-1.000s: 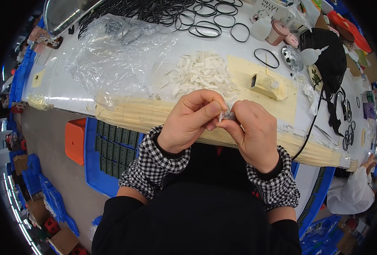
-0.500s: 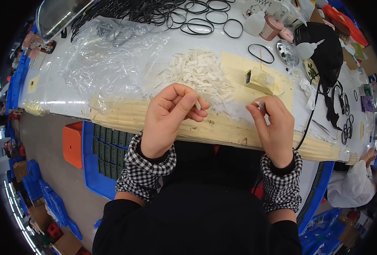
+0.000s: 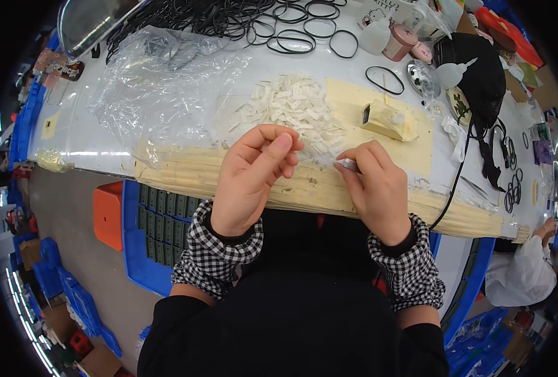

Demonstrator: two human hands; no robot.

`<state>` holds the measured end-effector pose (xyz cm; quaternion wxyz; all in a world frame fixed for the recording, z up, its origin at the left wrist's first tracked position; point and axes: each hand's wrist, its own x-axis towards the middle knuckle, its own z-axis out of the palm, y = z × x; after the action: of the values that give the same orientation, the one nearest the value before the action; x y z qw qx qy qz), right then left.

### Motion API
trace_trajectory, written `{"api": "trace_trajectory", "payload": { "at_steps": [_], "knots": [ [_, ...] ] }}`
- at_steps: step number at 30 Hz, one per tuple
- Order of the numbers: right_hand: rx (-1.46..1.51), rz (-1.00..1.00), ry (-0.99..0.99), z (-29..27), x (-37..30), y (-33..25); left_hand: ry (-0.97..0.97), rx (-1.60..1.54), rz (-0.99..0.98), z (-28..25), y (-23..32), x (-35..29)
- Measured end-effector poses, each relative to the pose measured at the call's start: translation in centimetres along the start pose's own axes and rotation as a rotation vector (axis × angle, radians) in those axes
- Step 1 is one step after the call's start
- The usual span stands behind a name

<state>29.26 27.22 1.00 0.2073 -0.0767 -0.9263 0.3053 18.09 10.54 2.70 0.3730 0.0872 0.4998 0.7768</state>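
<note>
Over the near edge of the table, my left hand [image 3: 251, 179] is closed, thumb against the curled index finger. Whatever lies between those fingertips, if anything, is too small to make out. To its right, my right hand [image 3: 379, 191] pinches a small white piece [image 3: 346, 164] between thumb and fingers, its tip pointing toward the left hand. The hands are apart. Just beyond them a loose pile of short white strips [image 3: 295, 107] is spread on the table. A small tan block [image 3: 381, 121] with a dark end sits on a yellow sheet [image 3: 345, 94] right of the pile.
Crumpled clear plastic [image 3: 159, 88] covers the left of the table, with black rubber rings [image 3: 291, 44] behind. Tweezers [image 3: 477, 186] and a black cable [image 3: 458, 182] lie at right. Yellowish padding [image 3: 185, 171] lines the front edge. Below stand a blue tray [image 3: 142, 264] and an orange stool [image 3: 108, 213].
My right hand has moved left, nearer my left hand, and its white piece now shows more plainly. The left hand has barely moved; the pale bit at its fingertips no longer shows.
</note>
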Motion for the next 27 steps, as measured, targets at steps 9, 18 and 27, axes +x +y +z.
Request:
{"api": "trace_trajectory", "payload": {
  "at_steps": [9,18,27],
  "knots": [
    [0.018,-0.223,0.231,-0.8,0.7,-2.7,-0.146,-0.11,-0.069,1.3,-2.0,0.1],
    [0.151,-0.037,-0.089,-1.9,1.2,-2.3,-0.289,-0.14,-0.106,-0.2,-1.6,0.6],
    [0.046,-0.108,-0.108,-1.8,1.3,-2.5,-0.338,-0.205,-0.126,0.4,-1.7,0.6]
  ]
}}
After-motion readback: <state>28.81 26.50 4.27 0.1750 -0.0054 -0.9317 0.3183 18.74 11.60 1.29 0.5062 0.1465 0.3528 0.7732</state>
